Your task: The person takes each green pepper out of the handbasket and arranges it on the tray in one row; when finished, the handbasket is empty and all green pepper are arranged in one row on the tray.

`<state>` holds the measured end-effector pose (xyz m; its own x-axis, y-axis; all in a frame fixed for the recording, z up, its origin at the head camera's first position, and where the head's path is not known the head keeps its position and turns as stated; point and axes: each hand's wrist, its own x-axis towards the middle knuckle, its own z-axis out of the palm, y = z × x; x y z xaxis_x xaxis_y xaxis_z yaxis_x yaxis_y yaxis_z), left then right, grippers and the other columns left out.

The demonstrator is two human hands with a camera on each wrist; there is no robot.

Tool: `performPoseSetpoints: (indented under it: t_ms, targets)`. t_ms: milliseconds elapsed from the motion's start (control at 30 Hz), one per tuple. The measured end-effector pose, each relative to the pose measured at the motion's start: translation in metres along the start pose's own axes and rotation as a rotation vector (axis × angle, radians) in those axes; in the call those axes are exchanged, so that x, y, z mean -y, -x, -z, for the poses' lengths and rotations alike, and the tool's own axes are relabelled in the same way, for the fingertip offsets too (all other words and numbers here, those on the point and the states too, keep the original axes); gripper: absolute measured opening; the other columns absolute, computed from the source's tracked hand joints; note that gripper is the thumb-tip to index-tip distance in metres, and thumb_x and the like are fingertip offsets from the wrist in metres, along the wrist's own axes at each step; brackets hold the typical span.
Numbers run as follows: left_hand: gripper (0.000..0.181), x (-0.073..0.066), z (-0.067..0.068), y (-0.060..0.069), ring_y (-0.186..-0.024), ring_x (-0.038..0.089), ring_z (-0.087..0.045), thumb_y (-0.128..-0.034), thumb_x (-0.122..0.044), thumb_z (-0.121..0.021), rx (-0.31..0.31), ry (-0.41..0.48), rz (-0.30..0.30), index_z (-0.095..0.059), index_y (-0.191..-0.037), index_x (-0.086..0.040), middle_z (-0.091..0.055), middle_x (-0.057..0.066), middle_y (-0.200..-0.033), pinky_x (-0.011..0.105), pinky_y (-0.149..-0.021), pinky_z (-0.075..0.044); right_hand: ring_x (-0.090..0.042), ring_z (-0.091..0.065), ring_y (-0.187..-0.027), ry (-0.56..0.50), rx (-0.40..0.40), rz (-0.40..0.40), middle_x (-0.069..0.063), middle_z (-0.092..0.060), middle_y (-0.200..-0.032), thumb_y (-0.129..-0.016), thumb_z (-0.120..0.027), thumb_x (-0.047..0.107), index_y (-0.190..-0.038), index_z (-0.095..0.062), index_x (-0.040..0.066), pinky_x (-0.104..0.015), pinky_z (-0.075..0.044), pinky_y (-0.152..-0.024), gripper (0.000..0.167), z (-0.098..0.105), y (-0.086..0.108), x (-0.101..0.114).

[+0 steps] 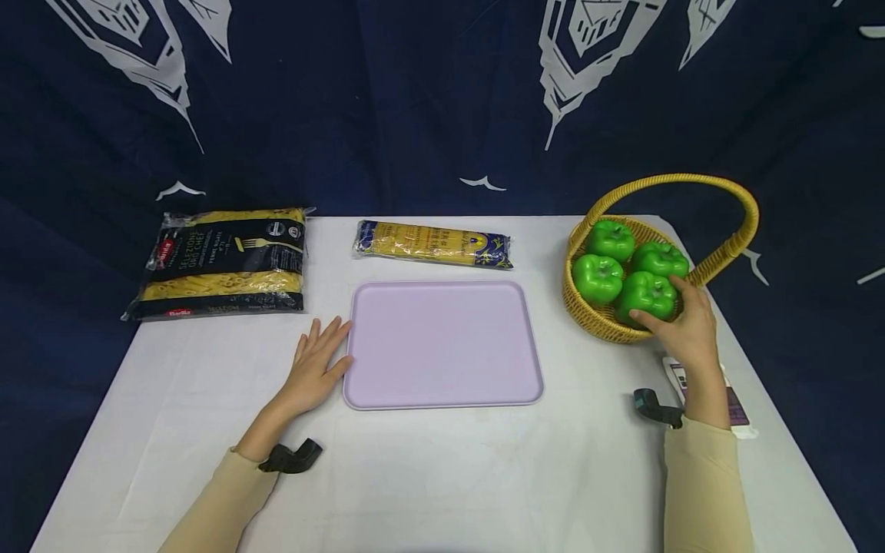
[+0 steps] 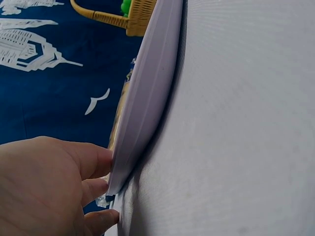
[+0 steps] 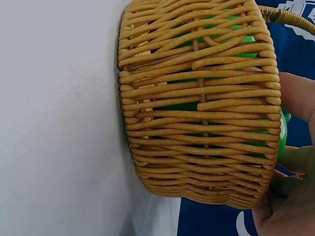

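Note:
At the right of the head view stands a wicker basket [image 1: 601, 326] [image 3: 202, 123] with a tall arched handle, holding several green bell peppers. My right hand [image 1: 691, 330] reaches over its rim. Thumb and fingers curl round the front green bell pepper [image 1: 646, 294], which still sits in the basket. In the right wrist view the basket's wall hides most of that pepper. My left hand [image 1: 313, 375] [image 2: 44, 187] lies at the left edge of a pale purple tray [image 1: 442, 346] [image 2: 147, 93], fingers extended, fingertips touching its rim.
Behind the tray lies a long yellow-and-blue packet of noodles [image 1: 432, 244]. A large black-and-yellow Barilla pasta bag [image 1: 224, 265] is at the back left. A flat white-and-purple packet [image 1: 736, 407] lies partly under my right wrist. A dark blue curtain [image 1: 387, 107] hangs behind the white table [image 1: 484, 476].

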<state>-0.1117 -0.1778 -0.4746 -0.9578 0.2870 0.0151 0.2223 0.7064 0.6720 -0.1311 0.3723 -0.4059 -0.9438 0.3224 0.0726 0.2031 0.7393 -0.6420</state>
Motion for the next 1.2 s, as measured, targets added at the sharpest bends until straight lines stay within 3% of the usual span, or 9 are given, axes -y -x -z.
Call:
performPoseSetpoints:
  t_ms: [533,933,1033,1200]
  targets:
    - [0.059,0.001,0.0,0.001,-0.149,0.047,0.005,-0.0993,-0.02,-0.053,-0.005,-0.001,-0.003,-0.032,-0.152,-0.005,-0.021,0.024,-0.16,0.063,-0.117,0.008,-0.048,-0.036,-0.133,-0.041,-0.089,0.022,-0.03,-0.032,-0.146,-0.083,-0.076,0.01,-0.152,-0.026,-0.003,-0.064,-0.035,-0.106,0.086,0.01,0.006,0.016]
    - [0.059,0.0,0.001,-0.001,-0.149,0.047,0.005,-0.0989,-0.019,-0.053,0.002,0.006,0.004,-0.032,-0.152,-0.005,-0.021,0.024,-0.16,0.063,-0.117,0.009,-0.032,-0.04,-0.137,-0.071,-0.22,0.034,-0.016,-0.036,-0.148,-0.079,-0.079,0.006,-0.152,-0.033,0.007,-0.051,-0.042,-0.109,0.086,0.024,0.024,0.048]
    - [0.059,0.0,0.001,-0.001,-0.149,0.047,0.005,-0.0989,-0.019,-0.053,0.001,0.005,0.006,-0.033,-0.152,-0.005,-0.021,0.024,-0.16,0.063,-0.117,0.009,-0.029,-0.043,-0.133,-0.078,-0.243,0.065,-0.015,-0.039,-0.145,-0.077,-0.081,0.006,-0.151,-0.036,0.008,-0.043,-0.044,-0.109,0.086,0.025,0.03,0.058]
    - [0.059,-0.001,0.001,0.0,-0.149,0.047,0.005,-0.099,-0.019,-0.053,0.003,0.008,0.005,-0.032,-0.152,-0.005,-0.021,0.024,-0.16,0.063,-0.117,0.009,-0.021,-0.046,-0.121,-0.086,-0.252,0.162,-0.016,-0.043,-0.138,-0.073,-0.084,0.003,-0.147,-0.042,0.006,-0.013,-0.045,-0.097,0.085,0.018,0.04,0.074]
